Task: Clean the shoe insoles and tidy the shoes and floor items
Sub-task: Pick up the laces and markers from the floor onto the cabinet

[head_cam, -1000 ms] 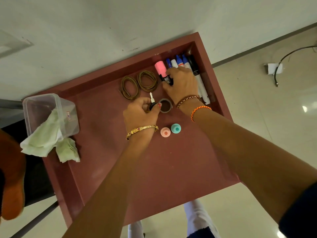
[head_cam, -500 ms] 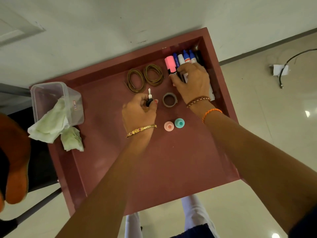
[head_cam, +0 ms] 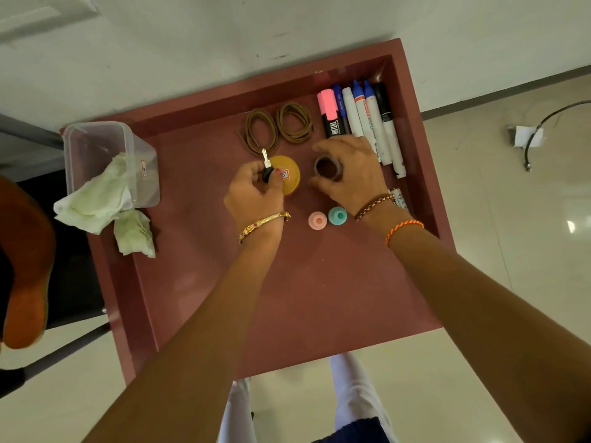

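I see both hands over the maroon tray table [head_cam: 319, 302], far half. Left hand [head_cam: 252, 196] has fingers curled, pinching a small black-headed key [head_cam: 266, 166], silver blade pointing away to the far side. Just under and right of that hand sits a round gold tin [head_cam: 289, 177] with a red-and-white label, partly hidden by the fingers.

Right hand [head_cam: 351, 174] has thumb and fingers curled round a small brown tape roll [head_cam: 327, 167], which stands on the tray surface, between the gold tin and the markers.

Far right corner: row of markers [head_cam: 361, 123] lying side by side, a pink-capped one on the left, blue caps in the middle, a black one on the right. Left of them are two coils of brown shoelace [head_cam: 278, 127], side by side. Near the right wrist: a pink cap [head_cam: 317, 220] and a teal cap [head_cam: 337, 215], touching or nearly so.

Tray's left edge: clear plastic container [head_cam: 105, 155] with a crumpled pale green wipe [head_cam: 96, 199] hanging out; a second wipe [head_cam: 134, 233] lies just beside it on the tray.

Far left of the view: an orange insole [head_cam: 25, 266], off the table, partly cut off.
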